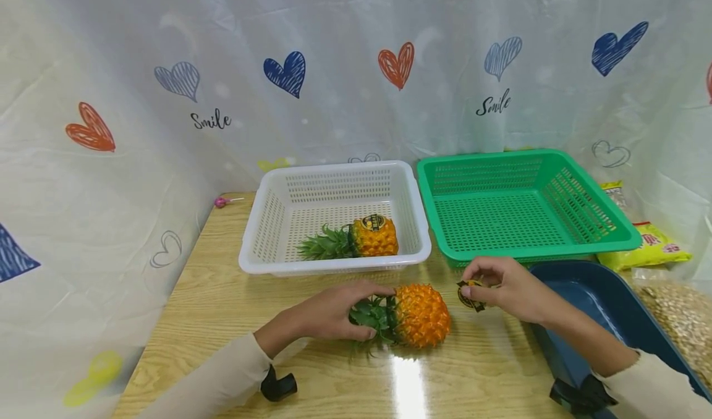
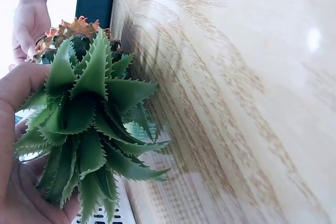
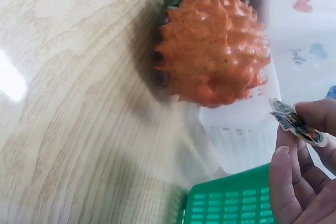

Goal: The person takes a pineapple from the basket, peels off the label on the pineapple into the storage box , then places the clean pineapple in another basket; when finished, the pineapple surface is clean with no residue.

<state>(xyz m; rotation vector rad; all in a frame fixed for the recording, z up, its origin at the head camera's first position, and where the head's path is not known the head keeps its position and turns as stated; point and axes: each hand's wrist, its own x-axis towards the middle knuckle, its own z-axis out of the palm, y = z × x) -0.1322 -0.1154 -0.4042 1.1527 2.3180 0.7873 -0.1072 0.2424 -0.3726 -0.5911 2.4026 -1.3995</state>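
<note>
An orange pineapple (image 1: 423,316) with a green leafy crown (image 2: 86,114) lies on its side on the wooden table, crown toward the left. My left hand (image 1: 339,311) grips it by the crown, thumb and fingers around the leaves. Just right of the fruit, my right hand (image 1: 508,289) pinches a round black and gold sticker (image 1: 471,295) between thumb and fingers. In the right wrist view the sticker (image 3: 297,123) stands apart from the fruit's spiky base. A second pineapple (image 1: 375,235), bearing a similar sticker, lies in the white basket (image 1: 253,246).
A green basket (image 1: 617,244) stands behind my right hand. The dark blue tray (image 1: 595,283) sits under my right forearm. Yellow packets (image 1: 648,252) and a clear bag of grains (image 1: 675,320) lie at far right. A pink lollipop (image 1: 221,202) is at the back left corner.
</note>
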